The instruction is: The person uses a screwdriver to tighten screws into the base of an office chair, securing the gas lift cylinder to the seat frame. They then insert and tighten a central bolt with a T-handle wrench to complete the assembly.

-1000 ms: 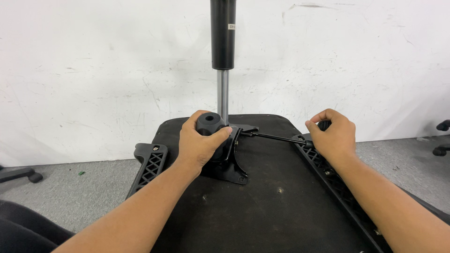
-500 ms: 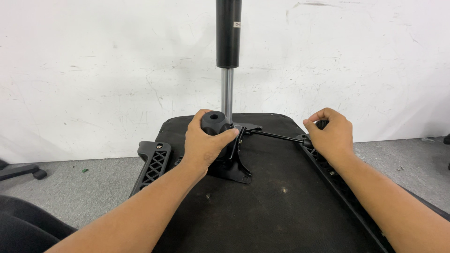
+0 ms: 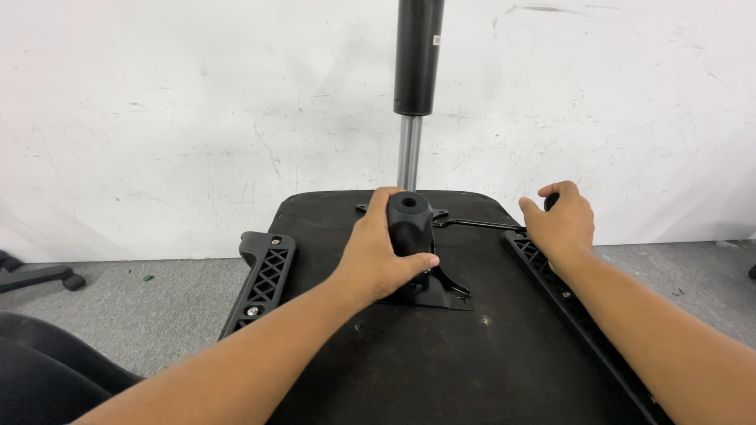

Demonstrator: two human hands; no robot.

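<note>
An upturned black office chair seat (image 3: 488, 346) lies in front of me. A black metal mechanism plate (image 3: 429, 293) with a round knob (image 3: 409, 216) is fixed to its underside. From it a gas lift cylinder (image 3: 416, 86) rises upright, chrome below and black above. My left hand (image 3: 382, 256) is wrapped around the knob. My right hand (image 3: 561, 223) is closed on the black end of the thin lever rod (image 3: 476, 224) that runs out from the mechanism to the right.
Black plastic armrest brackets stick out on the seat's left (image 3: 264, 279) and right (image 3: 567, 303) edges. A scuffed white wall (image 3: 197, 118) stands just behind. Grey floor (image 3: 142, 307) lies to the left, with a chair base leg (image 3: 39, 277) and a dark seat (image 3: 39, 370) at the lower left.
The view has shifted a little. My left hand has slid lower around the knob, so the knob's top now shows. My right hand stays on the lever end.
</note>
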